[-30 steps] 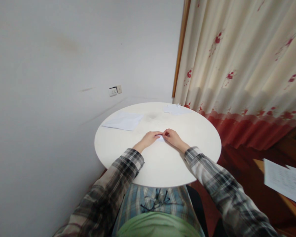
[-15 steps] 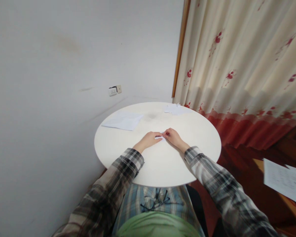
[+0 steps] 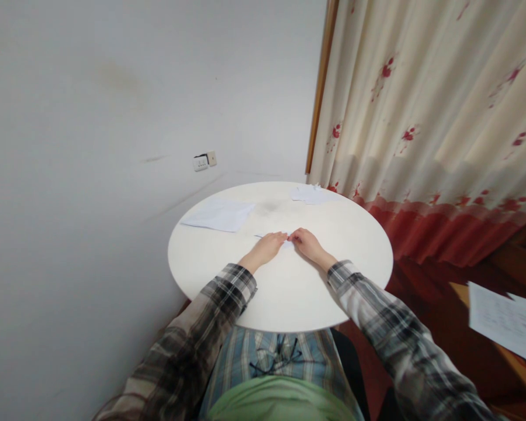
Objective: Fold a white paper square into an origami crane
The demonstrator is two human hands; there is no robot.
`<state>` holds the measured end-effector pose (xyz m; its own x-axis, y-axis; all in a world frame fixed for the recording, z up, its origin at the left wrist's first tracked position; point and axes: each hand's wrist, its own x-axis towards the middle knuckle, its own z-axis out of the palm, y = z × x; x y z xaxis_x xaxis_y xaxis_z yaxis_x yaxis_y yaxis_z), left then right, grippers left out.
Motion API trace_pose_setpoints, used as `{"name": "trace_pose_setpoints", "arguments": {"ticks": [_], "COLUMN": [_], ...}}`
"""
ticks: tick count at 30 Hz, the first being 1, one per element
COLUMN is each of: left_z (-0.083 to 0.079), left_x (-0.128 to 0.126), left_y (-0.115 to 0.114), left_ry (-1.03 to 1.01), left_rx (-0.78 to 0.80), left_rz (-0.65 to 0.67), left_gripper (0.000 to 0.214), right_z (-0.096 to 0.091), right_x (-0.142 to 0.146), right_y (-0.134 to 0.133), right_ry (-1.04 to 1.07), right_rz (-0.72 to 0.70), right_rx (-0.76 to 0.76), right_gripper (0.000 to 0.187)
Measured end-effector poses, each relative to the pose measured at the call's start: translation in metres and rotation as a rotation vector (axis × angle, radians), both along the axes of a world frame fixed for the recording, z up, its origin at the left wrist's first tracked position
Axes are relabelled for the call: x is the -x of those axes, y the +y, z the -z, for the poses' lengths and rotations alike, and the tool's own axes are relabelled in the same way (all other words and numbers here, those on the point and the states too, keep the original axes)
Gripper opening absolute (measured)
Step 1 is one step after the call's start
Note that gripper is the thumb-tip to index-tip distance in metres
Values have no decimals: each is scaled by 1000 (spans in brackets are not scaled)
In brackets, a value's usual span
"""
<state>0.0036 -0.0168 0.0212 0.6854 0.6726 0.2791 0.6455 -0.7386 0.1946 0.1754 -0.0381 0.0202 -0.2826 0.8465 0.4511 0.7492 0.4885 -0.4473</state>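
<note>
A small piece of white paper (image 3: 286,244) lies on the round white table (image 3: 284,298), mostly covered by my hands. Over its left part rests my left hand (image 3: 266,248), fingers together and fingertips pressed on the paper near the middle. A thin edge of the paper sticks out beyond the knuckles. My right hand (image 3: 307,242) pinches the paper's right side between thumb and curled fingers. Both hands' fingertips nearly touch. How the paper is folded is hidden.
White sheets (image 3: 220,215) lie at the table's left back, and torn-looking paper pieces (image 3: 310,194) at the right back. A wall with a socket (image 3: 200,163) stands behind; a curtain (image 3: 403,134) hangs right. Written sheets (image 3: 504,318) lie on a lower surface at right.
My left hand has turned over the paper: its thumb and fingers, apart before, are now together. A paper edge now shows beyond it. My right hand has barely moved.
</note>
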Motion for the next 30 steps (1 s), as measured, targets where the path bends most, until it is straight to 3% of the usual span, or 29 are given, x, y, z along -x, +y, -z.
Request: {"name": "trace_pose_setpoints", "arguments": {"ticks": [6,12,16,26,30], "left_z": [-1,-4,-5,-4,-3], "left_x": [-2,-2,-2,-1,2], "left_y": [-4,-7,-8,-7,-6], "left_ry": [103,110,111,133,121], "left_rx": [163,202,205,204,205], "left_rz": [-17,-45,-85,-152,-117], "left_gripper": [55,57,58,65,63], "right_z": [0,5,4,-1,-2], "right_x": [-1,-6,-8,-7,-6], "right_y": [0,1,-2,-5,-2], "right_ry": [-38,-147,-177,-161,-72], "right_rz": [53,305,398,470,369], "right_rx": [10,3,-12,-3,-42], "right_gripper": [21,22,22,34,36]}}
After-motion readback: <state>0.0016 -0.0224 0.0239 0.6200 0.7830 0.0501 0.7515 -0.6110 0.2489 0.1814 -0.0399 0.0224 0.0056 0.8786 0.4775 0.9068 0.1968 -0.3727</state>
